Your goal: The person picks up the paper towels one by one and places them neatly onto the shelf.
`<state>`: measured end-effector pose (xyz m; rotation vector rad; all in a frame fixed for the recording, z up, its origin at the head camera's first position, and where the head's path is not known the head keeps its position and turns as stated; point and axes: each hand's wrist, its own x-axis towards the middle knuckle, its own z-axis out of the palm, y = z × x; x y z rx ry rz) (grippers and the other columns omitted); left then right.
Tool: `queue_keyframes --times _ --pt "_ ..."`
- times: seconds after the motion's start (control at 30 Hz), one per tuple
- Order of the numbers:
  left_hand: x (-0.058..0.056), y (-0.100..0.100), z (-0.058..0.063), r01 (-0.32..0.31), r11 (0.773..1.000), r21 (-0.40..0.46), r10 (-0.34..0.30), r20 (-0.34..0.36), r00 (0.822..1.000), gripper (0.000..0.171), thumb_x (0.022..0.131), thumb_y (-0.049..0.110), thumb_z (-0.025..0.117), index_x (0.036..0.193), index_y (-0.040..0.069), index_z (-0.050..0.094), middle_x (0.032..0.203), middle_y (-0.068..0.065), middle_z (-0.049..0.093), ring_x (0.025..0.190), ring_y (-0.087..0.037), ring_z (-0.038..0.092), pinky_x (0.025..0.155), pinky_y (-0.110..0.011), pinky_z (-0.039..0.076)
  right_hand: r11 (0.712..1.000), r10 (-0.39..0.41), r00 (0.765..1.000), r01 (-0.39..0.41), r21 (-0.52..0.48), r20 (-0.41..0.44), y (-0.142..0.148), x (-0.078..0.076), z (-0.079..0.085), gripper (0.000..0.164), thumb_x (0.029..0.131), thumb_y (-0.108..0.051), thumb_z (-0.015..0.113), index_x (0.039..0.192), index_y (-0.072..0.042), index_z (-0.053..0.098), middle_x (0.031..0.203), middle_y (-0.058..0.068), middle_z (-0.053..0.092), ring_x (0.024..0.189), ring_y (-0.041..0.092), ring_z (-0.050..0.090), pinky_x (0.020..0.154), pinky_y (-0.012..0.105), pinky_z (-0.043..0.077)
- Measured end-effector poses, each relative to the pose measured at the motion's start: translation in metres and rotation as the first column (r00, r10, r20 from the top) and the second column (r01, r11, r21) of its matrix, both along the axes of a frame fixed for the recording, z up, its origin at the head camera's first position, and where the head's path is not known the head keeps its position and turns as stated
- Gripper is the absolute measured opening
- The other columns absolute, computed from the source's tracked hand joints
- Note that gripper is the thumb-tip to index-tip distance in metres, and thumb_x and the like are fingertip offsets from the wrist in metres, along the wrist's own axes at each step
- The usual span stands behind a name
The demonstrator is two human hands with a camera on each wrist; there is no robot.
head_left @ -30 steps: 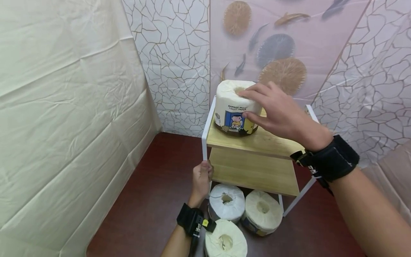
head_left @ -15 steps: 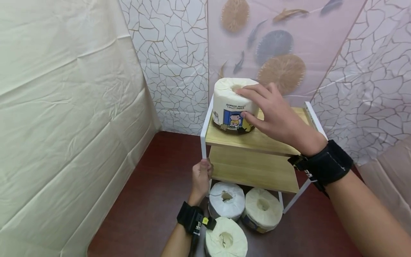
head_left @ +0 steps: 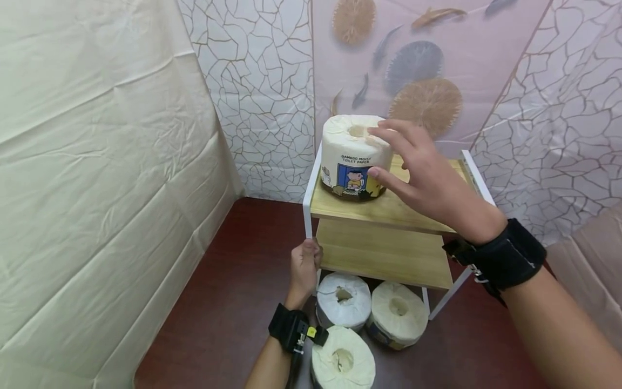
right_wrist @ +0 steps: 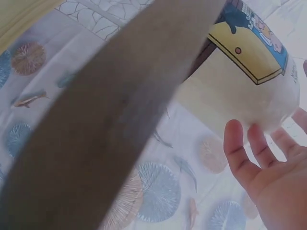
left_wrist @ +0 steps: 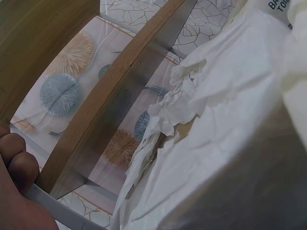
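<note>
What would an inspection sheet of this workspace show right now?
Surface: wooden top board, bearing one roll.
Job's things: upper roll upright, toward the board's left end; three lower rolls near the shelf's foot.
Clutter: nothing seen.
Left grip: holds the white frame.
Right grip: beside the upper roll; contact unclear.
Cables: dark strand, possibly a cable, below left wristband.
Surroundings: patterned wall, pale sheet, dark red floor.

Toilet roll (head_left: 351, 154) on wooden shelf (head_left: 391, 208)
</note>
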<state>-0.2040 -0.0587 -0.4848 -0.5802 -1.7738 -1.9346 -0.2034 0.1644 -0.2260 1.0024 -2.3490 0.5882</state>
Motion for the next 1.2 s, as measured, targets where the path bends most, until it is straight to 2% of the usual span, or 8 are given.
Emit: queue_keyframes --times 0.17,0.3,0.4,0.5,0.57,0.83,1.07,1.2 --pt "0.0 0.0 0.0 0.007 1.0 0.003 -0.007 0.01 1.0 0.072 0.112 0.061 0.028 0.067 0.004 0.033 0.054 0.008 0.029 0.045 -0.006 0.026 0.044 -0.024 0.021 0.999 -0.011 1.0 0.011 -0.03 -0.013 0.004 0.009 -0.002 0.065 0.097 -0.008 0.077 0.155 -0.004 0.047 0.157 0.023 0.044 0.144 0.042 0.039 0.115 0.06 0.033" --pt "0.0 -0.001 -0.001 0.017 1.0 0.011 -0.017 -0.002 1.0 0.071 0.112 0.059 0.029 0.067 0.004 0.032 0.054 0.007 0.029 0.045 -0.005 0.024 0.044 -0.024 0.02 0.998 -0.015 0.998 0.012 -0.059 -0.057 0.007 0.017 -0.005 0.062 0.097 -0.01 0.076 0.153 -0.002 0.05 0.154 0.023 0.047 0.141 0.043 0.041 0.114 0.06 0.034" --pt "0.001 -0.001 -0.003 0.013 1.0 0.012 -0.013 -0.004 1.0 0.071 0.112 0.059 0.028 0.067 0.005 0.032 0.053 0.007 0.029 0.044 -0.005 0.024 0.044 -0.024 0.02 0.996 -0.004 0.995 -0.005 -0.086 -0.101 0.008 0.022 -0.009 0.055 0.106 -0.029 0.068 0.15 -0.001 0.052 0.152 0.024 0.05 0.141 0.044 0.043 0.116 0.059 0.032" --pt "0.002 -0.002 -0.005 0.005 1.0 0.01 -0.005 0.001 1.0 0.071 0.112 0.06 0.028 0.066 0.005 0.032 0.053 0.007 0.029 0.044 -0.004 0.024 0.043 -0.024 0.019 0.993 0.001 0.991 -0.017 -0.117 -0.134 0.008 0.029 -0.013 0.064 0.109 -0.051 0.053 0.148 0.0 0.055 0.15 0.024 0.052 0.14 0.044 0.044 0.117 0.059 0.031" --pt "0.003 -0.002 -0.006 0.002 1.0 0.01 -0.002 0.009 1.0 0.073 0.111 0.062 0.028 0.066 0.004 0.032 0.053 0.007 0.029 0.044 -0.005 0.024 0.043 -0.024 0.019 0.99 -0.001 0.989 -0.02 -0.141 -0.149 0.007 0.034 -0.015 0.07 0.109 -0.058 0.047 0.146 0.001 0.057 0.147 0.025 0.054 0.137 0.045 0.046 0.115 0.058 0.031" --pt "0.004 -0.006 -0.003 -0.01 1.0 -0.003 0.011 0.033 0.999 0.073 0.11 0.065 0.029 0.065 0.006 0.032 0.054 0.007 0.029 0.044 -0.008 0.026 0.044 -0.025 0.021 0.983 -0.034 0.983 0.001 -0.181 -0.179 0.008 0.058 -0.025 0.064 0.11 -0.051 0.05 0.139 0.004 0.06 0.139 0.027 0.057 0.131 0.045 0.049 0.112 0.052 0.031" --pt "-0.005 -0.002 0.0 0.022 1.0 -0.011 -0.022 0.017 1.0 0.071 0.11 0.064 0.03 0.068 0.006 0.033 0.055 0.006 0.03 0.045 -0.01 0.026 0.045 -0.026 0.021 0.946 -0.082 0.967 -0.001 -0.325 -0.241 0.009 0.083 -0.031 0.062 0.108 -0.052 0.055 0.127 0.005 0.067 0.13 0.029 0.061 0.115 0.05 0.05 0.102 0.032 0.029" --pt "-0.006 -0.002 -0.001 0.022 1.0 -0.012 -0.022 0.009 1.0 0.073 0.11 0.065 0.029 0.067 0.005 0.032 0.054 0.006 0.029 0.044 -0.01 0.025 0.044 -0.026 0.02 0.93 -0.07 0.954 -0.043 -0.366 -0.291 0.006 0.093 -0.038 0.058 0.108 -0.05 0.057 0.119 0.006 0.07 0.122 0.031 0.063 0.106 0.052 0.05 0.1 0.029 0.027"
